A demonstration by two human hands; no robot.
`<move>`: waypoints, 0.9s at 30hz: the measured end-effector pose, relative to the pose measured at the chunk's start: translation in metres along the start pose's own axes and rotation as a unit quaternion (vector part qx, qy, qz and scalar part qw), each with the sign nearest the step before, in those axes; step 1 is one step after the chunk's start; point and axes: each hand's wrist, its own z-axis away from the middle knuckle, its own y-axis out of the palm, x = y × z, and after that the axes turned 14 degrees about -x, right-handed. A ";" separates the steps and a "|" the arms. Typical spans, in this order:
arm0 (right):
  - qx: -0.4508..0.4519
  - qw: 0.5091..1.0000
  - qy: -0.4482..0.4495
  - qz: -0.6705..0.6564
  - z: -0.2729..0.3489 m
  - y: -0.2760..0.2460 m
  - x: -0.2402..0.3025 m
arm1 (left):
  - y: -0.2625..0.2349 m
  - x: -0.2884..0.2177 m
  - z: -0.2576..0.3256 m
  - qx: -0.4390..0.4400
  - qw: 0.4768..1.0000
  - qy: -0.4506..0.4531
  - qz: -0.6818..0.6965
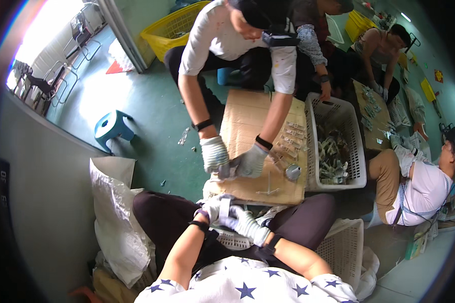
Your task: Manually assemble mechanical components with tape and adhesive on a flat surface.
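Whitish, a small piece (224, 207) shows between our left hand (213, 207) and right hand (241, 222), above our lap (169, 217), just beside the cardboard (245, 117). Both gloved hands curl inward; how far each is open, or which has hold, we cannot tell. They partly hide the piece, leaving its full shape unclear.

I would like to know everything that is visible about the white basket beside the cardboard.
The white basket looks like plastic: roughly rectangular, open at the top, with many small openings in its walls. It stands upright, just right of the cardboard in the picture. Clear and dark small pieces lie jumbled inside, below the rim. A co-worker's hand is at its far end; whether it touches the rim, I cannot tell.
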 end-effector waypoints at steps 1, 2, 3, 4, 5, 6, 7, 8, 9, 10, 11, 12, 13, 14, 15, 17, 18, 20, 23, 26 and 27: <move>-0.060 0.998 0.023 0.001 -0.009 0.011 -0.013 | 0.000 -0.005 0.003 0.026 0.999 0.034 0.011; -0.114 0.993 0.041 -0.012 -0.014 0.019 -0.021 | 0.003 -0.011 0.007 -0.004 0.982 -0.119 0.146; -0.131 0.988 0.037 -0.068 -0.013 0.025 -0.027 | 0.008 -0.017 0.011 -0.052 0.942 -0.216 0.252; -0.168 0.984 0.054 0.026 -0.011 0.028 -0.030 | 0.012 -0.024 0.014 -0.059 0.937 -0.231 0.256; -0.132 0.990 0.052 0.009 -0.005 0.032 -0.032 | 0.011 -0.031 0.017 -0.095 0.930 -0.282 0.215; -0.110 0.993 0.054 -0.003 -0.001 0.035 -0.031 | 0.008 -0.038 0.019 -0.099 0.916 -0.331 0.205; -0.100 0.994 0.047 0.015 0.005 0.038 -0.031 | 0.008 -0.041 0.024 -0.053 0.926 -0.325 0.186; -0.094 0.994 0.041 0.024 0.009 0.041 -0.029 | 0.004 -0.043 0.028 -0.059 0.928 -0.314 0.190; -0.083 0.994 0.071 0.001 0.015 0.044 -0.027 | 0.002 -0.043 0.034 -0.030 0.952 -0.261 0.156; -0.057 0.994 0.077 -0.049 0.018 0.047 -0.025 | -0.001 -0.041 0.036 0.001 0.970 -0.210 0.119; -0.054 0.991 0.099 -0.073 0.021 0.050 -0.023 | -0.005 -0.036 0.042 0.017 0.993 -0.107 0.036; -0.056 0.991 0.101 -0.075 0.024 0.053 -0.021 | -0.008 -0.031 0.044 0.059 0.987 -0.141 0.044; -0.078 0.985 0.139 -0.059 0.027 0.054 -0.019 | -0.006 -0.025 0.044 0.042 0.979 -0.178 0.089; -0.086 0.983 0.153 -0.060 0.029 0.055 -0.017 | -0.006 -0.018 0.044 0.043 0.965 -0.215 0.144; -0.089 0.982 0.155 -0.056 0.031 0.055 -0.016 | -0.005 -0.011 0.044 0.053 0.965 -0.219 0.135; -0.047 0.960 0.241 -0.135 0.033 0.053 -0.012 | -0.006 -0.003 0.043 0.060 0.977 -0.180 0.093; -0.058 0.960 0.243 -0.123 0.033 0.052 -0.012 | -0.007 0.000 0.043 0.080 0.979 -0.172 0.073; -0.034 0.967 0.241 -0.076 0.031 0.049 -0.012 | -0.007 0.003 0.042 0.065 0.982 -0.168 0.060; -0.039 0.962 0.252 -0.101 0.026 0.046 -0.014 | -0.007 0.001 0.042 0.066 0.982 -0.165 0.059; -0.032 0.969 0.233 -0.070 0.023 0.043 -0.016 | -0.006 0.000 0.041 0.067 0.985 -0.155 0.027; -0.028 0.972 0.221 -0.069 0.022 0.043 -0.016 | -0.005 0.000 0.041 0.068 0.985 -0.156 0.026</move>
